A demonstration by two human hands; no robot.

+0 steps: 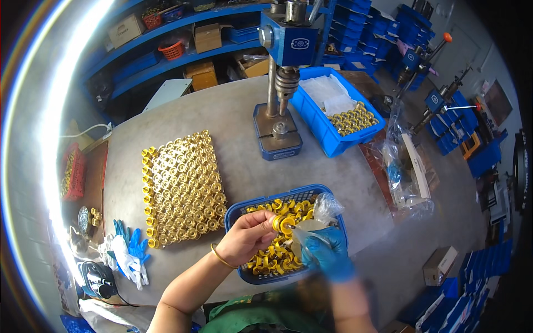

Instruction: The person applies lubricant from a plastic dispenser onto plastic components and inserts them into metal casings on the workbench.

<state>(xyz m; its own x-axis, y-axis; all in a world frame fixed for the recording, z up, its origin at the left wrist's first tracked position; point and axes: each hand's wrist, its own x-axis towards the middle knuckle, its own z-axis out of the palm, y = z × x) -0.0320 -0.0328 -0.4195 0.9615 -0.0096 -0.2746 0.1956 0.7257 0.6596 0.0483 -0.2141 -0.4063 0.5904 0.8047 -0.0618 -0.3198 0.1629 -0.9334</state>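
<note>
My bare left hand (249,238) pinches a yellow, ring-shaped part (283,223) between thumb and fingers, above a blue mesh basket (244,206). Close on the right, my right hand (326,252), in a blue glove, is closed around a pale translucent piece (302,236) that looks like plastic film. Its narrow end meets the yellow part; a small dark tip shows there, too small to name. Many loose yellow parts (272,261) fill the basket below both hands. A crumpled clear plastic bag (327,206) lies at the basket's far right corner.
Gold round parts (186,188) stand in tight rows on the table at left. A blue hand press (277,133) rises at the far middle, beside a blue bin (333,145) of similar parts. Gloves (129,252) lie at the left edge; plastic wrap (397,166) at right.
</note>
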